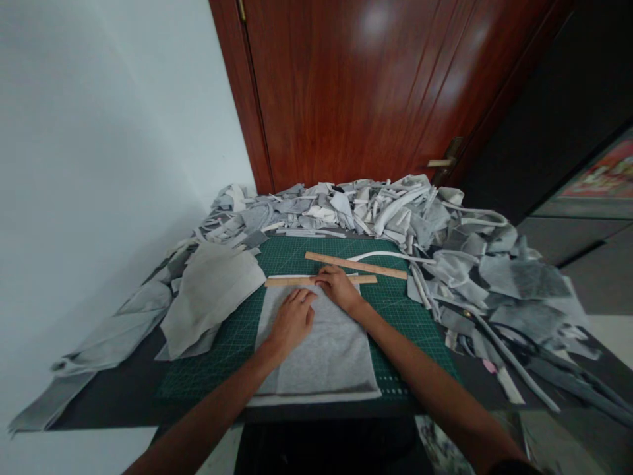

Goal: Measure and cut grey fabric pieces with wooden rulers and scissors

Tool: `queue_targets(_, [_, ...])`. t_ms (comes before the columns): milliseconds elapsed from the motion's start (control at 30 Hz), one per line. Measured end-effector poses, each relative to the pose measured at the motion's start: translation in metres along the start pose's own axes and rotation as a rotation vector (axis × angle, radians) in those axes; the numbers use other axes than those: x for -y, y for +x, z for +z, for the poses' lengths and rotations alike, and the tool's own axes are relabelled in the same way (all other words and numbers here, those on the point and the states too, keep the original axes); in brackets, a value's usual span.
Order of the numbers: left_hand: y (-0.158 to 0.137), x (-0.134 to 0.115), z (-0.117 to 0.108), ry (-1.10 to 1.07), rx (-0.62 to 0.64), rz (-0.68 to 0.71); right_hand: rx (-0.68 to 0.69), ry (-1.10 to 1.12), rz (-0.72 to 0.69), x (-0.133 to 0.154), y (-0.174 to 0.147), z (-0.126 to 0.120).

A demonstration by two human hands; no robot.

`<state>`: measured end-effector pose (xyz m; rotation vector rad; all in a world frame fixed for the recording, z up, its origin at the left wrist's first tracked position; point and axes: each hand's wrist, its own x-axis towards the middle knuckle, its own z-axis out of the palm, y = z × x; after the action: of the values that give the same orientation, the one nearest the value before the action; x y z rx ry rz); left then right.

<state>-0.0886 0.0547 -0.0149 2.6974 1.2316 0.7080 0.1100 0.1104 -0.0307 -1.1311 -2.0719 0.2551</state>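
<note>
Two wooden rulers lie on the green cutting mat (291, 251): the near ruler (287, 282) crosses the far edge of a grey cloth (336, 356), the other ruler (388, 270) slants beyond it. The cloth reaches almost to the table's (123, 399) near edge, with strips of mat showing either side. The left hand (293, 320) rests on it, fingers loosely bent, gripping nothing visible; the right hand (339, 288) bunches its fingers at the near ruler, grip unclear. Scraps (316, 210) crowd the far, left and right edges.
</note>
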Motion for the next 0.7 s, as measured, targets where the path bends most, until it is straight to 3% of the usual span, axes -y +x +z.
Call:
queue_targets(200, [0.002,0.0,-0.003,0.012,-0.006,0.009,-0.031,-0.049,0.082,0.007,-0.003,0.001])
queue_targets(367, [0.002,-0.002,-0.004,0.028,-0.009,-0.024,-0.041,-0.026,0.066,0.006,-0.011,-0.009])
queue_targets(500, [0.001,0.0,0.0,0.035,-0.059,-0.068,-0.076,0.006,0.068,0.001,-0.014,-0.009])
queue_targets(700, [-0.001,0.005,0.008,0.023,-0.082,-0.026,-0.094,-0.03,0.098,0.001,-0.004,-0.002])
